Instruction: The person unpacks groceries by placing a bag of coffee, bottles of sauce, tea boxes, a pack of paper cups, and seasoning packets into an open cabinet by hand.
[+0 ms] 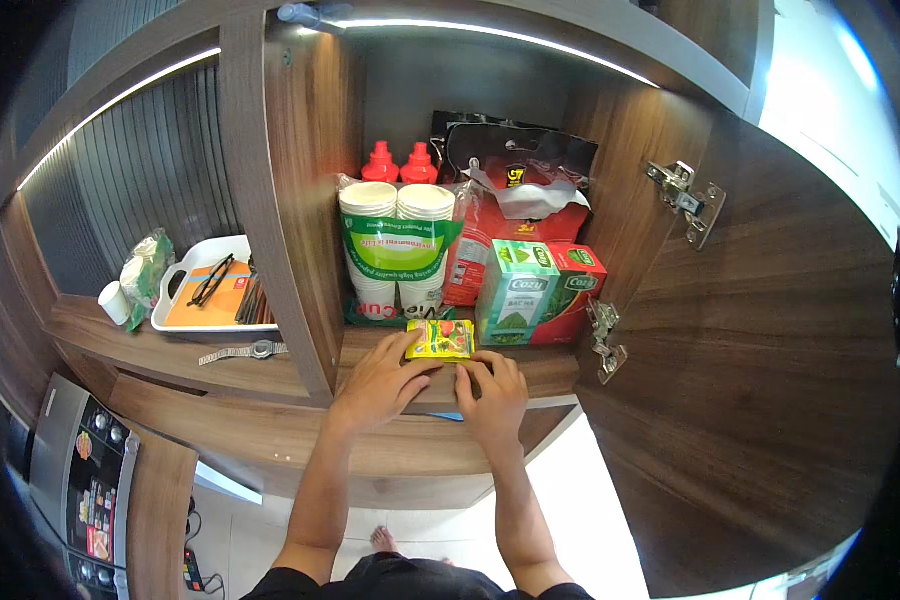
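Observation:
A small yellow packet (440, 340) with fruit pictures lies on the wooden cabinet shelf (555, 369). My left hand (379, 379) touches its left side, fingers reaching along the near edge. The fingertips of my right hand (491, 382) rest at its near right corner. Behind it stands a clear and green bag of stacked paper cups (397, 244). To the right are a green tea box (517, 296) and a red tea box (576, 289), side by side. Whether the fingers pinch the packet or only rest on it is unclear.
Two red-capped bottles (418, 165) and red-and-black coffee bags (525, 165) stand at the back. An open cabinet door (742, 360) with metal hinges is on the right. Left of the divider (274, 187) are a white tray (195, 259) with glasses, a wristwatch (261, 349) and a paper cup (114, 302).

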The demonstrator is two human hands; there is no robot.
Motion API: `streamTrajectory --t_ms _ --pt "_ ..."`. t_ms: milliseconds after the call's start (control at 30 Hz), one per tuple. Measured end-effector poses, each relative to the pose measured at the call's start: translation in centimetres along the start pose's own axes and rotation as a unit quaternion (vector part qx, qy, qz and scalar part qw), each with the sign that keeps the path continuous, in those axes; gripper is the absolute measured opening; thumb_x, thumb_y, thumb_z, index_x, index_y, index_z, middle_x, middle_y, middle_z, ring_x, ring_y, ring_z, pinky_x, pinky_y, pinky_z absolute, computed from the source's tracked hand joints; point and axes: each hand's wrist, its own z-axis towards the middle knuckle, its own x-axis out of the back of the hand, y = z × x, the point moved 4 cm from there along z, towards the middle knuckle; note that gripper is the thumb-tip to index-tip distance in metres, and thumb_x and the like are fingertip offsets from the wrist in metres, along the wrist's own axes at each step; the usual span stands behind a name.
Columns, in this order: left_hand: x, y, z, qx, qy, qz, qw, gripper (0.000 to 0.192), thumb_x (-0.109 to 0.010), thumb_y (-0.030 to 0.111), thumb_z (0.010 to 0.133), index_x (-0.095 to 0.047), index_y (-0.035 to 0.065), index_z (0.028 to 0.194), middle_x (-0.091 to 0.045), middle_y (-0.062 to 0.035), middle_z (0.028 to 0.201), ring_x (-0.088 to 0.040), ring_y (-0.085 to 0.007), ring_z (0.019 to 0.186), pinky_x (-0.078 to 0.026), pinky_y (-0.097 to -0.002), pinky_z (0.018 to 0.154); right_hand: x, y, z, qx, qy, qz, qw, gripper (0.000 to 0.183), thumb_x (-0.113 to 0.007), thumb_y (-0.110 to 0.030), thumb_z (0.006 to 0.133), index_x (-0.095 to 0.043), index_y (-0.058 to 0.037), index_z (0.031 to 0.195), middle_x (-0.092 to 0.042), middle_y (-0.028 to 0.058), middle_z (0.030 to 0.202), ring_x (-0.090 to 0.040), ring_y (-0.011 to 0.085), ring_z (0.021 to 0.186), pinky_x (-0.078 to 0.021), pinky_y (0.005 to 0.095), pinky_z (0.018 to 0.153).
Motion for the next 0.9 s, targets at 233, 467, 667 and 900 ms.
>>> streamTrajectory --t_ms 233,467,667,900 --pt "0.2 -0.1 -0.1 0.015 0.019 -0.012 1.000 0.029 -0.065 0.023 0.087 -0.065 0.0148 0.115 -0.043 -0.0184 0.137 -0.041 -0.0361 0.126 -0.037 -0.0440 0.103 0.1 -0.2 -0.9 0.024 -0.001 0.005 1.000 0.012 -0.067 -0.015 0.081 -0.068 -0.0082 0.091 -0.063 0.0066 0.101 -0.059 0.0248 0.092 -0.0436 0.0389 0.073" --pt "-0.1 -1.1 -0.2 0.052 0.037 -0.062 0.996 0.049 -0.068 0.025 0.084 -0.049 0.0080 0.126 -0.040 -0.0203 0.135 -0.042 -0.0388 0.126 -0.039 -0.0441 0.102 0.0 -0.3 -1.9 0.026 -0.002 0.009 1.000 0.018 -0.062 -0.013 0.086 -0.069 -0.0091 0.102 -0.062 0.0091 0.110 -0.058 0.0255 0.098 -0.0423 0.0391 0.079" --pt "-0.4 -1.3 -0.4 0.055 0.026 -0.022 0.998 0.052 -0.065 0.031 0.087 -0.047 0.0061 0.129 -0.043 -0.0171 0.136 -0.043 -0.0368 0.126 -0.040 -0.0445 0.101 -0.1 -0.2 -2.2 0.035 0.003 0.012 0.999 0.018 -0.061 -0.014 0.087 -0.068 -0.0074 0.102 -0.062 0.0096 0.111 -0.058 0.0254 0.101 -0.0428 0.0393 0.081" --pt "-0.7 -1.6 -0.2 0.056 0.007 -0.033 0.998 0.050 -0.066 0.032 0.086 -0.050 0.0067 0.126 -0.043 -0.0157 0.136 -0.046 -0.0359 0.124 -0.040 -0.0434 0.101 -0.2 0.0 -2.6 0.035 0.003 0.023 0.999 0.021 -0.060 -0.017 0.088 -0.066 -0.0051 0.105 -0.061 0.0106 0.112 -0.057 0.0261 0.106 -0.0427 0.0404 0.085"
